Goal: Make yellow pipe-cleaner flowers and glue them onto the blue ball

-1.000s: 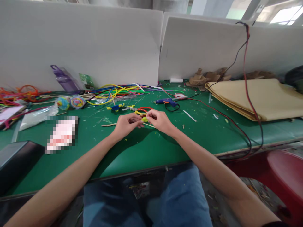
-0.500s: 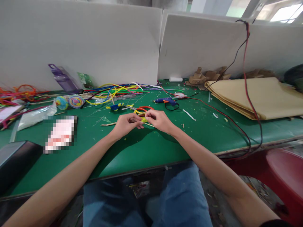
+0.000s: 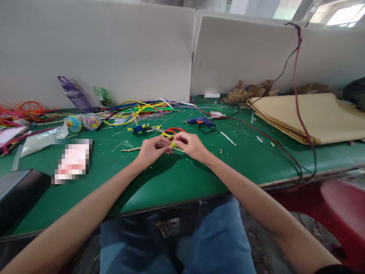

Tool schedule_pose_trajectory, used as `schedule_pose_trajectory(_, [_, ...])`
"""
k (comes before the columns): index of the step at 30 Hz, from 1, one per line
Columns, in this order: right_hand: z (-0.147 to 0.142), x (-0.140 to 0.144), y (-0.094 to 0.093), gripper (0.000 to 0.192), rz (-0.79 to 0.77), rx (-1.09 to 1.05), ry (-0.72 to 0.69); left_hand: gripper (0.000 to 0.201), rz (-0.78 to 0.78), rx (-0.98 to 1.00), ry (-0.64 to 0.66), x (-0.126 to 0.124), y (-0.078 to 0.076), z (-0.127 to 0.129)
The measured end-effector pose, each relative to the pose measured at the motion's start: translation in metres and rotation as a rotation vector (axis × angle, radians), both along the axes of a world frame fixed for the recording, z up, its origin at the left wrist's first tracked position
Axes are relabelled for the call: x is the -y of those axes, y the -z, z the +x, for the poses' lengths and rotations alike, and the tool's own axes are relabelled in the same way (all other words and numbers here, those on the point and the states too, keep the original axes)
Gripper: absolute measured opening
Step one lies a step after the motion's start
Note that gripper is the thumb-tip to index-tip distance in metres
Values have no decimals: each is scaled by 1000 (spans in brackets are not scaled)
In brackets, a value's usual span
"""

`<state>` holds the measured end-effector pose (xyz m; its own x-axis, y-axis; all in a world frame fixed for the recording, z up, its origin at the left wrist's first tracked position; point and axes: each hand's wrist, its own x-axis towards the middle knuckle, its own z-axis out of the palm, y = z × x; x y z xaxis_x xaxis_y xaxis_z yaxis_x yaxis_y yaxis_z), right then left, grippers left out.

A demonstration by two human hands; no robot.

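Observation:
Above the green table, my left hand [image 3: 152, 151] and my right hand [image 3: 189, 144] meet fingertip to fingertip. Both pinch a small yellow piece [image 3: 173, 144], fuzzy-looking and mostly covered by the fingers, so its exact kind is hidden. Just beyond my hands lie scissors with orange-red handles [image 3: 174, 130]. A blue and yellow craft piece [image 3: 138, 128] rests behind my left hand. One thin wooden stick [image 3: 131, 150] lies left of my left hand, and a pale stick end [image 3: 179, 150] shows under my right fingers.
A blue glue gun [image 3: 199, 121] lies behind my right hand, its cable near a red and black wire [image 3: 298, 76]. Coloured pipe cleaners [image 3: 142, 108] and a purple bottle [image 3: 75, 95] are at the back. Folded brown paper [image 3: 310, 116] lies right; a black box [image 3: 23, 198] sits left.
Almost nothing differs. Both hands stay in the same place with the yellow piece between the fingertips; the right fingers have shifted very slightly.

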<state>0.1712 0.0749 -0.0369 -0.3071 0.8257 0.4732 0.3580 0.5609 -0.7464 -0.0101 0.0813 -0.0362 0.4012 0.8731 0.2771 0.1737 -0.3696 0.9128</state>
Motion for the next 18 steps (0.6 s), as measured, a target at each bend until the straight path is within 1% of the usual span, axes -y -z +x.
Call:
schedule_pose_trajectory(6, [2,-3,0,12,-62,-22,-16,24,12,4,-1,2,1,1])
schedule_pose_trajectory(10, [2,-3,-6,12,-175,-125,-75,25,38,6,-40,1,-1,1])
schedule_pose_trajectory(13, [1,-1,-10,14,-235,-217,-82,25,80,29,-81,0,-2,1])
schedule_pose_trajectory(18, [-2,1,-11,15,-234,-245,-48,22,114,64,-114,0,0,1])
